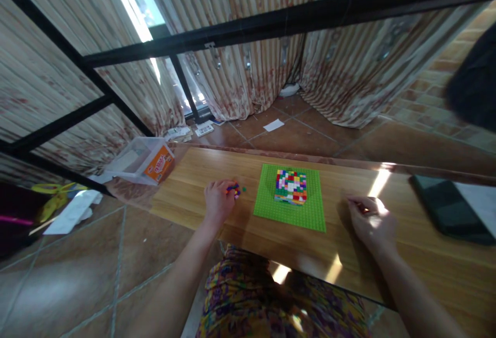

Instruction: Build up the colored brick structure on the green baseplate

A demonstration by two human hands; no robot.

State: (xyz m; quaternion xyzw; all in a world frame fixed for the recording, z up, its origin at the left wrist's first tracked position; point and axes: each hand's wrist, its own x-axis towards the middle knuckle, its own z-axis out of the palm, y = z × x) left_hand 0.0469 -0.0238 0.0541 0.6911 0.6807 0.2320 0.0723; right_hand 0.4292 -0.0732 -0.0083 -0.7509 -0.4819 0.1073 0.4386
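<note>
A built block of small multicoloured toy bricks [290, 185] stands on a bright green studded baseplate [267, 203] on the wooden table. Left of the plate, my left hand [219, 201] rests low over the table, fingers curled round a cluster of small toy bricks [233, 189], mostly blue, purple and red, that shows between thumb and forefinger. One loose green brick [244, 189] lies just beside the cluster. To the right of the plate, my right hand [372, 221] is closed near the tabletop. Something small and reddish shows at its fingers, too blurred to name.
A clear plastic box [129, 159] with an orange label sits past the table's left end. On the right of the table [178, 188] lies a dark green flat object [451, 209] with white paper [480, 203]. Curtains and a black metal frame [271, 22] stand beyond the far edge.
</note>
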